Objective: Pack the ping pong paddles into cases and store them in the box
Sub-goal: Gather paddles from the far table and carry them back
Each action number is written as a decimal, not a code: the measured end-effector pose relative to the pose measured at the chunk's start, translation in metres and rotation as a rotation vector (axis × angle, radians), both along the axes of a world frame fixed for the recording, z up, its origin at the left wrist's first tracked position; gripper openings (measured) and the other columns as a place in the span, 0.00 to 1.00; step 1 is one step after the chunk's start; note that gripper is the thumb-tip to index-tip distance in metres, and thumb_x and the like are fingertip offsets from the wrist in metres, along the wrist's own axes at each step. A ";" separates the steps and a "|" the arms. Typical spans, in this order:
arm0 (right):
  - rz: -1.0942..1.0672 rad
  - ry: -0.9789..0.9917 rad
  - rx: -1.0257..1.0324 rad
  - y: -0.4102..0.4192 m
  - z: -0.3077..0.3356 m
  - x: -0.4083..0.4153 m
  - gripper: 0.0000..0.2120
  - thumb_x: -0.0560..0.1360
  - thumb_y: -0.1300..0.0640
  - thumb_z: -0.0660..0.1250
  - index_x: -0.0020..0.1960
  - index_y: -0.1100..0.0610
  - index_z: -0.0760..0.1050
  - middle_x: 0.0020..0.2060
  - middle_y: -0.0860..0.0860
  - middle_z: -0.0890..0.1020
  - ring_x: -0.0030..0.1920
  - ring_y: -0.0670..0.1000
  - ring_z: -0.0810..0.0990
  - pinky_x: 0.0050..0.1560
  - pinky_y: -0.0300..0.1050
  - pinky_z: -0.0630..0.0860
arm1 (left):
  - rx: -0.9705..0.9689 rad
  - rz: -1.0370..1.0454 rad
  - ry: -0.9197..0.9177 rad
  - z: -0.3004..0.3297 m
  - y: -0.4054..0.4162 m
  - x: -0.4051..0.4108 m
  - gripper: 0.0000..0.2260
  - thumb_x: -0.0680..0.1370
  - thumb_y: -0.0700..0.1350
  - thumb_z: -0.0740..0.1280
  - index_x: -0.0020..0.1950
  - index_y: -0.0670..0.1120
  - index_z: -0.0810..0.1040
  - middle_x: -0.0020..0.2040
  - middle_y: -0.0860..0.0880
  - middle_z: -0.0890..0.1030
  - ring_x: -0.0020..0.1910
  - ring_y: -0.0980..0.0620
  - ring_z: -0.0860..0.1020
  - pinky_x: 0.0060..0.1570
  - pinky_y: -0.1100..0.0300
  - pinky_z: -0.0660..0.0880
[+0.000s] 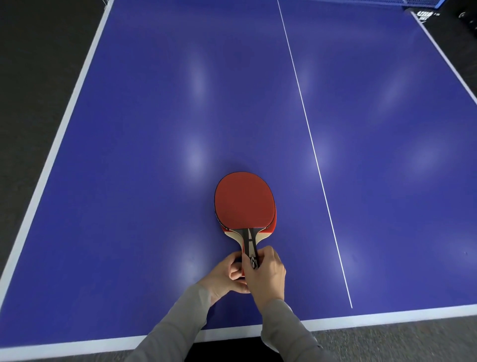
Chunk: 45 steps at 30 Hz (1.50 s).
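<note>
Left edge of the table (64, 124): white border stripe, dark carpeted floor (33, 77) beyond it

Your left hand (227, 274): fingers curled in around the lower end of the handles, gripping from the left side. Grey sleeve (178, 317) runs back off the near edge

Paddles (244, 200): two look stacked, red rubber up, a second red blade peeking out under the first at the lower right. They lie flat on the table near the near edge, a little left of the white centre line (313, 152), handles pointing back at you

Your right hand (267, 271): clamped on the handle from the right, thumb over the top, touching the left hand. Likely reason for the double grip: you are squaring the two handles together so the pair lifts as one and slides into a case without fanning apart

No case and no box in view, so packing has not yet begun; judged very early in the task

Surface: blue, glossy, with soft patches of reflected ceiling light; smooth enough that the paddles would slide if nudged

Far right corner: a strip of blue net (402, 2) at the far edge, and something dark with white lettering (424, 15) just beyond the table, too small to identify
</note>
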State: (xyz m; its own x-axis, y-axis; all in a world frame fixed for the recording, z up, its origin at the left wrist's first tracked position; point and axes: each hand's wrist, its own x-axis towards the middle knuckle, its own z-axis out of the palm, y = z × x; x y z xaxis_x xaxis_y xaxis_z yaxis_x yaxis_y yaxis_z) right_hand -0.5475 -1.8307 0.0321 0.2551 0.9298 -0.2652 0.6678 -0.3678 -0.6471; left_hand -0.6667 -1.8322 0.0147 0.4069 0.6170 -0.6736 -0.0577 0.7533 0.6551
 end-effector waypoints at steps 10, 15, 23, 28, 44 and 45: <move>0.035 0.082 -0.075 0.006 0.003 0.014 0.17 0.68 0.44 0.74 0.43 0.54 0.73 0.36 0.45 0.78 0.38 0.47 0.78 0.41 0.41 0.78 | 0.007 -0.024 0.021 -0.003 0.000 -0.002 0.32 0.67 0.25 0.72 0.68 0.42 0.66 0.60 0.45 0.80 0.62 0.49 0.77 0.63 0.49 0.73; 0.057 0.121 -0.053 0.006 0.004 0.018 0.15 0.69 0.45 0.74 0.44 0.53 0.74 0.37 0.44 0.78 0.39 0.45 0.78 0.42 0.39 0.78 | -0.014 -0.017 0.038 -0.004 0.002 0.000 0.33 0.67 0.27 0.73 0.68 0.41 0.66 0.61 0.45 0.80 0.62 0.50 0.77 0.65 0.50 0.72; 0.051 0.083 0.015 0.011 0.009 0.046 0.14 0.72 0.46 0.71 0.53 0.52 0.75 0.44 0.45 0.78 0.44 0.46 0.76 0.44 0.41 0.76 | -0.087 0.056 0.090 0.011 0.009 0.013 0.24 0.72 0.46 0.74 0.65 0.45 0.71 0.56 0.47 0.82 0.56 0.51 0.81 0.61 0.55 0.74; 0.098 -0.034 0.010 0.012 0.008 0.075 0.17 0.75 0.49 0.69 0.60 0.55 0.75 0.54 0.49 0.79 0.57 0.51 0.75 0.59 0.50 0.73 | -0.116 0.077 0.412 0.021 0.021 0.042 0.24 0.69 0.59 0.73 0.54 0.45 0.72 0.42 0.49 0.80 0.39 0.52 0.80 0.43 0.61 0.76; 0.535 -0.497 -0.172 -0.011 0.001 0.130 0.29 0.80 0.43 0.53 0.78 0.51 0.52 0.77 0.50 0.54 0.77 0.48 0.50 0.74 0.48 0.52 | 0.019 0.128 0.882 0.027 0.021 0.039 0.11 0.70 0.38 0.64 0.52 0.41 0.74 0.45 0.40 0.81 0.46 0.39 0.81 0.48 0.48 0.80; 0.543 -0.520 -0.183 -0.014 0.003 0.131 0.29 0.81 0.43 0.53 0.78 0.50 0.51 0.77 0.49 0.53 0.77 0.48 0.49 0.74 0.48 0.51 | 0.029 0.136 0.863 0.028 0.021 0.037 0.10 0.70 0.37 0.64 0.52 0.41 0.75 0.44 0.40 0.81 0.46 0.39 0.81 0.48 0.47 0.80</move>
